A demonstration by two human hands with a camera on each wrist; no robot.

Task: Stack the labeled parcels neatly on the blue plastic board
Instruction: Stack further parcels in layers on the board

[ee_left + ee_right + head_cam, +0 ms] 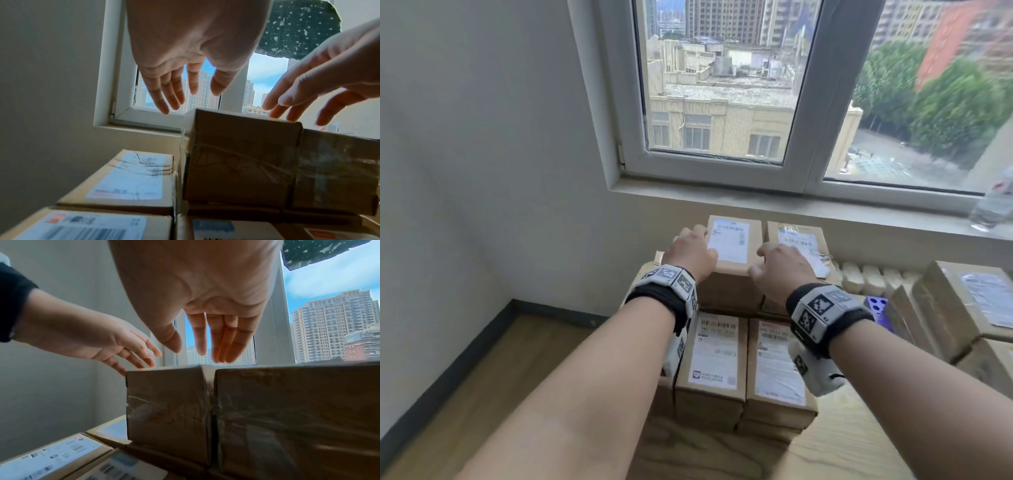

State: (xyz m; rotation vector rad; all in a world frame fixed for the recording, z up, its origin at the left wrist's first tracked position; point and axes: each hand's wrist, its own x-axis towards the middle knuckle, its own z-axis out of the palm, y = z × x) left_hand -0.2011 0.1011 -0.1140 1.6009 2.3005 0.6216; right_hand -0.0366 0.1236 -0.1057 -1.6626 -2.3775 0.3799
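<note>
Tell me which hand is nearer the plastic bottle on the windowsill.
Right. The right hand hovers over the top boxes, on the side toward the bottle. The left hand is at the far edge of the same box, farther away.

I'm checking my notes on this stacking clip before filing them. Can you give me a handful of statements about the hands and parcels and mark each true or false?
1. Both hands grip the top left parcel firmly with curled fingers. False: the left hand and right hand are open with straight fingers, at or just above its top.
2. Another labeled parcel sits directly beside it on the right. True.
3. The parcels' labels face down. False: white labels face up.
4. A lower layer of parcels lies nearer the person. True.
5. The window behind the stack shows only sky. False: buildings and trees are visible.
</note>
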